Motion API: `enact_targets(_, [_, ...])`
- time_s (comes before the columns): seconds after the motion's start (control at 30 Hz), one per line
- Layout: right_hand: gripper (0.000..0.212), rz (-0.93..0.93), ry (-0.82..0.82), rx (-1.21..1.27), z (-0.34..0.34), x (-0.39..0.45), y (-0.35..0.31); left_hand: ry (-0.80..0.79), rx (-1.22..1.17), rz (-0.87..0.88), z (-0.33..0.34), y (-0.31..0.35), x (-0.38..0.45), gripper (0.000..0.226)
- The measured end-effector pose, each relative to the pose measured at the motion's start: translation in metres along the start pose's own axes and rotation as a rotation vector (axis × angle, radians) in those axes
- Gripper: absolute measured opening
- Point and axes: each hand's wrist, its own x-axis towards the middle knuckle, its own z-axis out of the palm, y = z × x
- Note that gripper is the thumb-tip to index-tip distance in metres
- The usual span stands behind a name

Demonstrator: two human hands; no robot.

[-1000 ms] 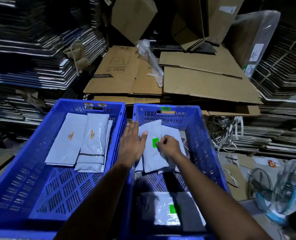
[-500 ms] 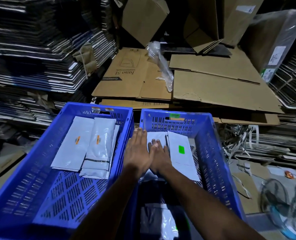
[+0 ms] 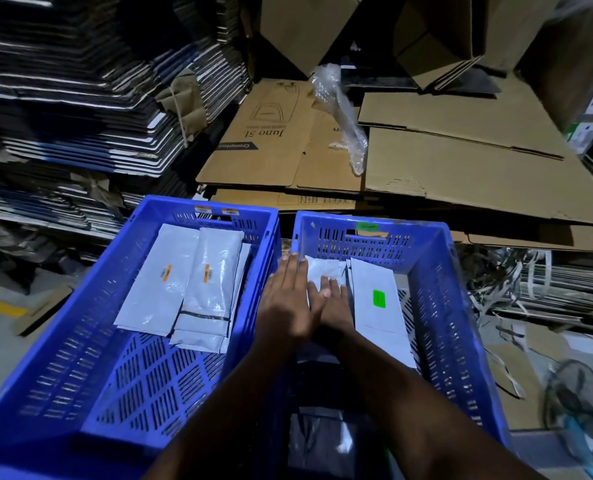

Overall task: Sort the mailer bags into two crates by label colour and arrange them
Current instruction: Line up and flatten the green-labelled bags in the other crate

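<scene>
Two blue crates stand side by side. The left crate (image 3: 80, 341) holds several white mailer bags with orange labels (image 3: 163, 292) at its far end. In the right crate (image 3: 440, 306) a mailer bag with a green label (image 3: 378, 306) lies flat on the right side. Beside it, another white mailer bag (image 3: 324, 270) lies at the crate's far left. My left hand (image 3: 288, 299) and my right hand (image 3: 333, 299) rest flat on that bag, fingers straight, side by side. Its label is hidden. A further bag (image 3: 319, 441) lies in shadow at the crate's near end.
Flattened cardboard boxes (image 3: 444, 168) are piled behind the crates, with a roll of clear plastic wrap (image 3: 343, 116) on them. Stacks of folded cartons (image 3: 80, 116) rise on the left. A floor fan (image 3: 579, 410) and loose strapping (image 3: 517, 289) lie to the right.
The green-label bag went from under my right hand to lying flat on the crate's right side. Both hands then came together, flat on the left bag.
</scene>
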Motion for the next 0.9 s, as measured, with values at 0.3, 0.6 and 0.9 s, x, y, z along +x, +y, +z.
enact_targets(0.3, [0.068, 0.019, 0.045, -0.027, -0.021, 0.022, 0.001, -0.015, 0.014, 0.007, -0.001, 0.001, 0.0, 0.081])
enact_targets(0.6, [0.071, 0.089, -0.139, 0.012, -0.003, 0.058, 0.002, -0.085, 0.036, -0.066, 0.001, -0.002, 0.007, 0.083])
enact_targets(0.9, [0.074, 0.166, -0.16, 0.182, -0.011, 0.051, 0.002, -0.062, 0.056, -0.029, -0.005, 0.004, 0.004, 0.078])
